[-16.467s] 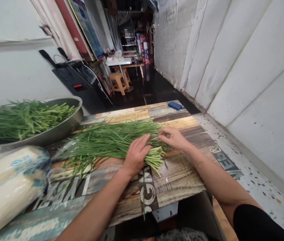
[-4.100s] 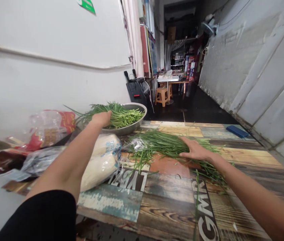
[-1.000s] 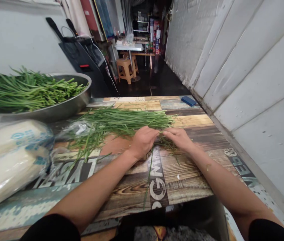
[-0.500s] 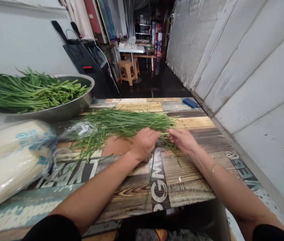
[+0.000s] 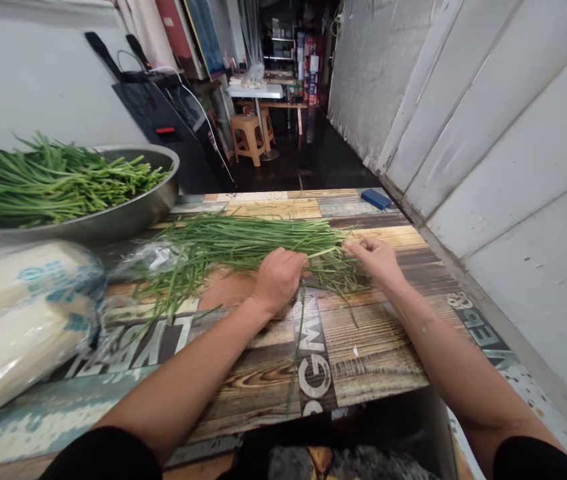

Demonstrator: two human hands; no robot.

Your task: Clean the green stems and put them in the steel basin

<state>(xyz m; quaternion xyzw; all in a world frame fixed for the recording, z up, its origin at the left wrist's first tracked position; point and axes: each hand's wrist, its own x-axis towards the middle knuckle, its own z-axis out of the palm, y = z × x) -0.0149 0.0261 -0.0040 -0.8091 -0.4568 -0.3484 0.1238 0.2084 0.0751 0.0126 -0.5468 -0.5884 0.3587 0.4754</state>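
Closed around a few garlic chives, my left hand (image 5: 279, 277) is just in front of the loose pile of chives (image 5: 258, 235). Pale stems stick out from its thumb side toward the right. My right hand (image 5: 376, 260) is closed in a pinch at the stem end of the pile, its fingertips close to those pale ends. Whatever it pinches is too small to make out. Below my left hand, a single long green blade (image 5: 297, 353) trails toward the near table edge. Stray bits of chive lie under and between my hands.
At the left stands a steel basin (image 5: 138, 210) heaped with more chives. Nearer me lies a clear plastic package of white contents (image 5: 23, 327), with crumpled plastic (image 5: 156, 257) beside it. A small blue box (image 5: 376, 199) sits by the far right corner; a white wall (image 5: 503, 133) runs along the right.
My right hand has moved away from my left, to the right and slightly up, widening the gap between them. My left hand stays closed on its chives. The view has shifted slightly.
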